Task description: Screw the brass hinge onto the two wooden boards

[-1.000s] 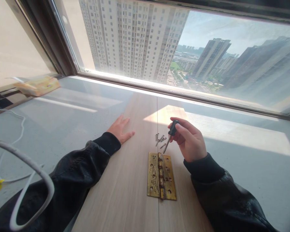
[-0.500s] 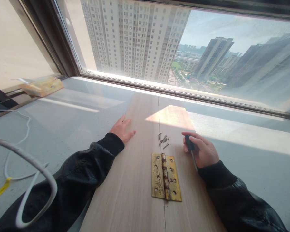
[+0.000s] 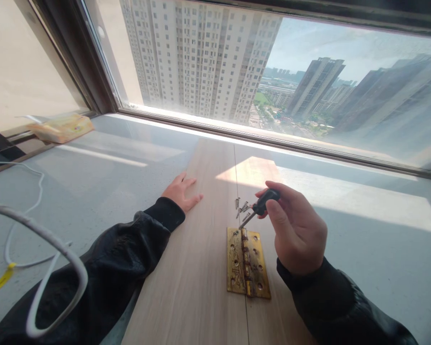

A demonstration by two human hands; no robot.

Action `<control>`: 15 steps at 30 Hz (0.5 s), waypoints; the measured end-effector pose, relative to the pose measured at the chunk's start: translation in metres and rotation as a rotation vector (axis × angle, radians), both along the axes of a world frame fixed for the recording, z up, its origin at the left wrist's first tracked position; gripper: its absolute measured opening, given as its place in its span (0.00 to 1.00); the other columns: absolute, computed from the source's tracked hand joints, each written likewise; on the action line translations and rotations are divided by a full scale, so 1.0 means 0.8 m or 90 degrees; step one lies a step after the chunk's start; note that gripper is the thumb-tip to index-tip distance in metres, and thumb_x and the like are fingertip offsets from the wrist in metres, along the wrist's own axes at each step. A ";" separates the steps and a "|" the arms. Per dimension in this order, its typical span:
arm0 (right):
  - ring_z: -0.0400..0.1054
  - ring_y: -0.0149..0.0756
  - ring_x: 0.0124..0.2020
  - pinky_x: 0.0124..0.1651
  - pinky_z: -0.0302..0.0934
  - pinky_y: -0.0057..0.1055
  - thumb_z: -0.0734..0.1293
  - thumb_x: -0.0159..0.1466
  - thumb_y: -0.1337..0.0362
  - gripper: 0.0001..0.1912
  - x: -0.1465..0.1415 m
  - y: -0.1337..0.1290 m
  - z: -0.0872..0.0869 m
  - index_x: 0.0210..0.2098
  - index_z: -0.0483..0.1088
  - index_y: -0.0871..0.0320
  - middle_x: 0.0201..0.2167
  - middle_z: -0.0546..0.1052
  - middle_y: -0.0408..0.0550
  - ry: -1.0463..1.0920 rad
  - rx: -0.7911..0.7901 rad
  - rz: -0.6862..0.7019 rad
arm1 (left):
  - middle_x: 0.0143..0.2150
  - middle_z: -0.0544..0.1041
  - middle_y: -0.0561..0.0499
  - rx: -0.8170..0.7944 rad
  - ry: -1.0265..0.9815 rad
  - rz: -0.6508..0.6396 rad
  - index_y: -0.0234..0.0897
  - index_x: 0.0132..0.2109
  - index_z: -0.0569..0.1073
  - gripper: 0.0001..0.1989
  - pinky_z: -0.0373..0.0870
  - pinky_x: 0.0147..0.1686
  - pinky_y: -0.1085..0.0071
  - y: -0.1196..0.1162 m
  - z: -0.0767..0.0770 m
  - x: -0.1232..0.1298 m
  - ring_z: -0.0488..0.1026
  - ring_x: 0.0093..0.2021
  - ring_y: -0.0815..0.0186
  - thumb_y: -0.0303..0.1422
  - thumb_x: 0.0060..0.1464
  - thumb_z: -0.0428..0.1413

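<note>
My right hand (image 3: 296, 225) grips a screwdriver (image 3: 266, 201) by its dark handle. The shaft slants down to the left, its tip by the top edge of a worn brass hinge (image 3: 236, 263). Whether the tip touches the metal I cannot tell. The hinge lies unfolded across the seam between two pale wooden boards (image 3: 187, 287), with holes in both leaves. A screw head appears to sit in its top left hole. Several loose screws (image 3: 242, 208) lie just beyond the hinge. My left hand (image 3: 181, 193) rests with spread fingers on the left board's edge.
A white cable (image 3: 72, 268) loops up at the left, over my left sleeve, with a yellow tag (image 3: 0, 283) on it. A tissue pack (image 3: 62, 128) lies in the far left corner. Behind the boards stands a window frame (image 3: 208, 129).
My right hand has moved left and turned, bringing the screwdriver from pointing back toward me to pointing at the hinge's top. My left hand has stayed in place.
</note>
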State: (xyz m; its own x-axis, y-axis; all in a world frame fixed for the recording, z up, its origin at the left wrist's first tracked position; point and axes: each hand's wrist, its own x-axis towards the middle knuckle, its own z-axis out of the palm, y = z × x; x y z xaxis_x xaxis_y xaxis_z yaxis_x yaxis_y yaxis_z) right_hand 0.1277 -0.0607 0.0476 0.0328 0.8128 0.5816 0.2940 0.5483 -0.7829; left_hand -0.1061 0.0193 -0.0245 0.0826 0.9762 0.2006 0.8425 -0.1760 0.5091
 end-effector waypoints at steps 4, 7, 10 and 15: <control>0.71 0.39 0.37 0.36 0.68 0.41 0.63 0.59 0.73 0.21 -0.005 -0.013 -0.021 0.51 0.67 0.53 0.39 0.75 0.50 -0.083 0.125 0.026 | 0.62 0.60 0.38 0.016 -0.008 0.006 0.34 0.54 0.70 0.31 0.57 0.60 0.57 0.002 -0.004 -0.002 0.61 0.61 0.51 0.48 0.45 0.54; 0.70 0.38 0.36 0.36 0.68 0.40 0.63 0.58 0.75 0.23 -0.003 -0.013 -0.028 0.52 0.67 0.54 0.39 0.75 0.50 -0.108 0.165 0.029 | 0.62 0.61 0.38 0.024 -0.010 0.005 0.35 0.54 0.70 0.31 0.58 0.60 0.57 0.003 -0.008 -0.003 0.61 0.60 0.52 0.48 0.45 0.54; 0.70 0.37 0.36 0.36 0.68 0.39 0.64 0.57 0.76 0.24 0.000 -0.011 -0.028 0.52 0.67 0.55 0.39 0.75 0.50 -0.146 0.188 0.030 | 0.62 0.61 0.39 0.032 -0.011 -0.002 0.35 0.53 0.71 0.30 0.58 0.59 0.57 0.003 -0.009 -0.003 0.62 0.60 0.52 0.48 0.46 0.54; 0.71 0.37 0.36 0.36 0.69 0.38 0.63 0.58 0.74 0.22 0.001 -0.010 -0.027 0.51 0.67 0.54 0.38 0.76 0.50 -0.176 0.183 0.040 | 0.62 0.62 0.41 0.037 -0.009 0.000 0.36 0.52 0.71 0.29 0.59 0.59 0.56 0.003 -0.009 -0.003 0.62 0.60 0.52 0.48 0.46 0.54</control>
State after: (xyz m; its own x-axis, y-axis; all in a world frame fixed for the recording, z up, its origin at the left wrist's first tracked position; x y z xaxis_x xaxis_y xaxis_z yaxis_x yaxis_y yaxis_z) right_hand 0.1288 -0.0690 0.0258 -0.2007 0.6110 0.7658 0.4308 0.7571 -0.4911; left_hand -0.1088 0.0214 -0.0316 0.0793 0.9628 0.2583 0.8356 -0.2055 0.5095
